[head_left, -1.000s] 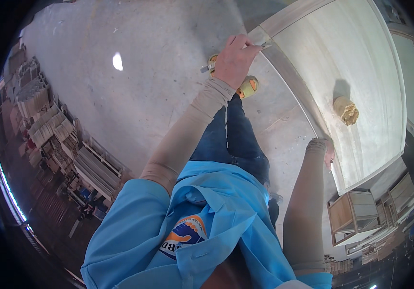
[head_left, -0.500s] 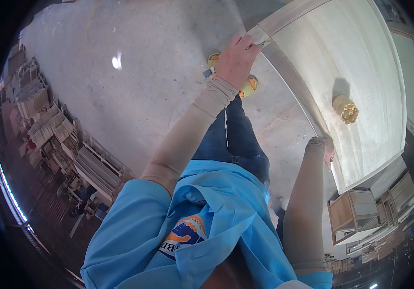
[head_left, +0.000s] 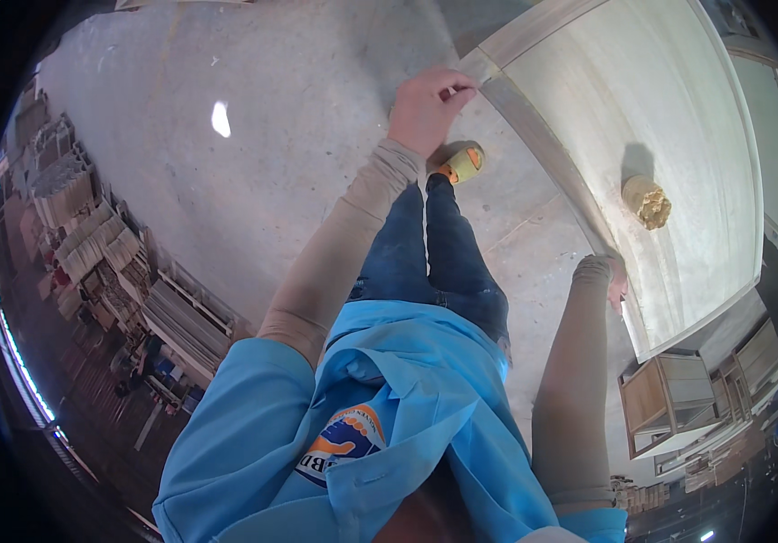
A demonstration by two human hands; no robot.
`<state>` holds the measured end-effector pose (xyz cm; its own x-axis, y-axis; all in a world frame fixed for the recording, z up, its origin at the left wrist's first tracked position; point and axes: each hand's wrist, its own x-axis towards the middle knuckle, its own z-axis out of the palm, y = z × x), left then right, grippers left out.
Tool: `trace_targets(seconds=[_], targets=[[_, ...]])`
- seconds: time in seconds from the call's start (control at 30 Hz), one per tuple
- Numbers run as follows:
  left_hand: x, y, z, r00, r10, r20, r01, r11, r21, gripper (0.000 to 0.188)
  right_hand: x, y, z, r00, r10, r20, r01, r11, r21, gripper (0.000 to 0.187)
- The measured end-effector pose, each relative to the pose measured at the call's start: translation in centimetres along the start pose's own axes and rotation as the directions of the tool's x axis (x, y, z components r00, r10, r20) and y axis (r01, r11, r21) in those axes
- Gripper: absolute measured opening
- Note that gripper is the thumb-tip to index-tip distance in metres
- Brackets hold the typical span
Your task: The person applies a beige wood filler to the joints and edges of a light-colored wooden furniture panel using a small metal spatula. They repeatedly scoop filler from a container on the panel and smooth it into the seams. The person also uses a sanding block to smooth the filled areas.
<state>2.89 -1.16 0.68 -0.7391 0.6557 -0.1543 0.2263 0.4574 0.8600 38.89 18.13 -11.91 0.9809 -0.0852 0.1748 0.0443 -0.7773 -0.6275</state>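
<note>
My left hand is just off the left corner of a large pale wooden-framed panel. Its thumb and forefinger are pinched together; whatever they hold, if anything, is too small to make out. Down at the near end of the panel, my right hand is closed round its edge, with some fingers hidden. A tan roll-like cylinder with a rough, yellowish end stands on the panel's face.
Stacks of wooden slats line the left side of the concrete floor. A wooden cabinet frame stands beyond the panel's near end at the right. My yellow-orange shoe is on the floor beside the panel.
My left hand has come away from the panel's corner, shifting left and slightly nearer. One shoe has passed out of sight behind my hand or leg. The right hand keeps its place.
</note>
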Motion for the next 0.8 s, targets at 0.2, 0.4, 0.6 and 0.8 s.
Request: trace_targets(seconds=[0.2, 0.4, 0.6, 0.8], targets=[[0.3, -1.0, 0.2, 0.974, -0.212, 0.076, 0.222, 0.962, -0.158, 0.019, -0.1, -0.2, -0.5, 1.000, -0.006, -0.020, 0.006, 1.000, 0.005, 0.049], [0.2, -0.9, 0.6, 0.998, -0.058, -0.022, 0.060, 0.991, 0.119, 0.017, -0.4, -0.3, -1.1, 0.999, -0.003, -0.035, 0.003, 1.000, 0.011, 0.048], [-0.5, -1.0, -0.3, 0.996, -0.087, 0.011, 0.085, 0.990, 0.112, 0.015, -0.9, -0.6, -1.6, 0.999, 0.021, -0.038, -0.020, 1.000, 0.015, 0.048], [-0.8, -0.2, -0.9, 0.978, 0.159, -0.133, -0.107, 0.938, 0.331, 0.016, -2.2, -1.3, -3.1, 0.997, 0.031, -0.067, -0.030, 0.999, 0.018, 0.047]])
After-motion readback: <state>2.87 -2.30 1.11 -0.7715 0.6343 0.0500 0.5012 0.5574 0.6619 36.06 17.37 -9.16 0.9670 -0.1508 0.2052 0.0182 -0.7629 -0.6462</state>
